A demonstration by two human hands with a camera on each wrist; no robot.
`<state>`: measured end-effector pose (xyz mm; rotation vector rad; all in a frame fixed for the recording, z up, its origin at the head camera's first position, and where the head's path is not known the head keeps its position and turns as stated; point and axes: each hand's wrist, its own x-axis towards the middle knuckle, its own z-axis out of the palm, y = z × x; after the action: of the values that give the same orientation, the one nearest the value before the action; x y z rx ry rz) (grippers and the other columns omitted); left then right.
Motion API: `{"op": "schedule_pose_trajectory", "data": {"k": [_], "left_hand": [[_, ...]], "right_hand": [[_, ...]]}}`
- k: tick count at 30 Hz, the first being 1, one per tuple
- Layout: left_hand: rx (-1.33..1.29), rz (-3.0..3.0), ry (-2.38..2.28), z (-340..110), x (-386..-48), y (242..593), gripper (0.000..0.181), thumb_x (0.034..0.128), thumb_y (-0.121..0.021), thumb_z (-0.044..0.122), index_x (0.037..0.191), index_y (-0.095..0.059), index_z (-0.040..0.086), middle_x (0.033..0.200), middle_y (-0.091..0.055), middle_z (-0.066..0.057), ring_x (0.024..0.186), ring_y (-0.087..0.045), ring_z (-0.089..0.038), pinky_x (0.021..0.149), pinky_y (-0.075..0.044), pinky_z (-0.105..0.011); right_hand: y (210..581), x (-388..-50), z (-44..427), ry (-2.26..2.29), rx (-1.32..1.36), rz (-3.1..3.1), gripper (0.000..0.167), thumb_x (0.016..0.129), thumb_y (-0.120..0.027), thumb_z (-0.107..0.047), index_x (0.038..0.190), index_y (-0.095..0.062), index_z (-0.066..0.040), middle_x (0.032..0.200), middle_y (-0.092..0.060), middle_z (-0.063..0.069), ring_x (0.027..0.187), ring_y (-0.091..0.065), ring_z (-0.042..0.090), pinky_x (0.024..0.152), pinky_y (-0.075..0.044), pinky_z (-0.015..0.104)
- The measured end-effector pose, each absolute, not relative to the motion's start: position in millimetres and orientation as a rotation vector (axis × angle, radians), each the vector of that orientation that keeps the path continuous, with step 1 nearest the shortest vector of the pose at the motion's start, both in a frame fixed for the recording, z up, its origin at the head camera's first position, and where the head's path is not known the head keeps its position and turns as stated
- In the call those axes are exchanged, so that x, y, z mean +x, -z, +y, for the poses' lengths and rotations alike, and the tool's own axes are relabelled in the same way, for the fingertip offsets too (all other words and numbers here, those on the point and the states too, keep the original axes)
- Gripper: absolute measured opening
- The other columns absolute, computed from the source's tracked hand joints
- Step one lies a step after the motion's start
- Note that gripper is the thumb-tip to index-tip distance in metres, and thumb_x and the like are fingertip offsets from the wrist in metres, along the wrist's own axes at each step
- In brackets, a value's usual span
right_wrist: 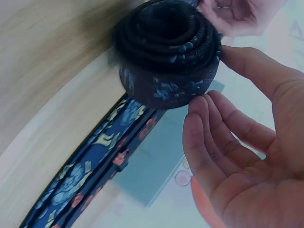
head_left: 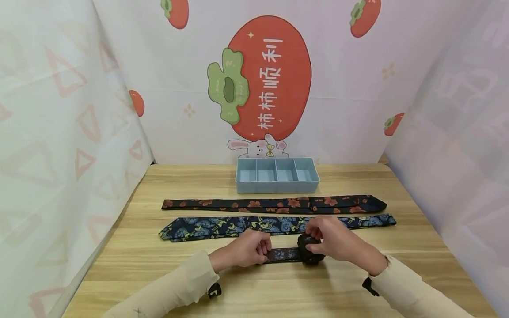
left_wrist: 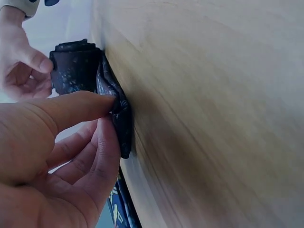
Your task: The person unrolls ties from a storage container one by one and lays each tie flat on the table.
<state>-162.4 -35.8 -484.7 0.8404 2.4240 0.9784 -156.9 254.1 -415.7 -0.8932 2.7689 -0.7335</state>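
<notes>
A dark necktie with small blue flowers is partly wound into a coil, and its flat tail runs left along the table. My left hand pinches the end of that tail between thumb and fingertips; the left wrist view shows the folded end close to the wood. At the coil, my right hand has thumb and fingertips against its side. Seen from the right wrist, the coil stands on its edge side with several layers visible, held between the thumb and bent fingers.
Behind the hands lie a navy necktie with blue and yellow figures and a dark necktie with orange flowers, both stretched across the table. Farther back stands a light blue tray with several compartments. Printed white cloth hangs around the table.
</notes>
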Motion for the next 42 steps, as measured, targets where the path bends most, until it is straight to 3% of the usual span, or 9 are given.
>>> {"op": "schedule_pose_trajectory", "data": {"k": [9,21,28,35,42], "left_hand": [[0.853,2.404,-0.99,-54,-160,481,0.015,0.09,-0.08,0.001,0.098,-0.071,0.009,0.09,-0.073,-0.002,0.075,-0.062,0.003,0.071,-0.057,-0.016],[0.842,2.413,-0.952,-56,-161,479,0.016,0.0899,-0.081,0.002,0.097,-0.07,0.011,0.088,-0.072,0.0,0.075,-0.062,0.003,0.071,-0.056,-0.017],[0.819,2.421,-0.956,-59,-160,480,0.016,0.0893,-0.082,0.003,0.097,-0.071,0.011,0.087,-0.072,0.003,0.074,-0.062,0.004,0.071,-0.056,-0.016],[0.816,2.428,-0.978,-66,-157,479,0.016,0.0874,-0.082,0.001,0.097,-0.072,0.009,0.087,-0.073,-0.001,0.074,-0.062,0.003,0.07,-0.056,-0.017],[0.803,2.455,-0.964,-76,-153,480,0.017,0.087,-0.082,0.002,0.096,-0.071,0.011,0.087,-0.071,0.003,0.074,-0.062,0.004,0.071,-0.057,-0.017]], "right_hand": [[421,-153,269,0.749,-0.786,2.764,0.016,0.089,-0.084,-0.016,0.102,-0.076,-0.01,0.093,-0.073,-0.004,0.08,-0.068,0.008,0.07,-0.058,0.024],[414,-161,240,0.76,-0.952,2.683,0.021,0.088,-0.085,-0.014,0.106,-0.075,-0.009,0.096,-0.073,0.003,0.081,-0.067,0.005,0.071,-0.059,0.025],[422,-157,241,0.72,-0.949,2.738,0.024,0.083,-0.09,-0.014,0.099,-0.073,-0.011,0.088,-0.065,-0.003,0.075,-0.057,0.006,0.066,-0.053,0.024],[422,-152,254,0.679,-0.926,2.795,0.027,0.083,-0.091,-0.017,0.103,-0.074,-0.01,0.093,-0.069,-0.004,0.08,-0.062,0.005,0.069,-0.056,0.024],[421,-146,271,0.67,-0.912,2.824,0.027,0.083,-0.091,-0.019,0.103,-0.075,-0.013,0.096,-0.071,-0.006,0.082,-0.066,0.006,0.071,-0.058,0.025]]}}
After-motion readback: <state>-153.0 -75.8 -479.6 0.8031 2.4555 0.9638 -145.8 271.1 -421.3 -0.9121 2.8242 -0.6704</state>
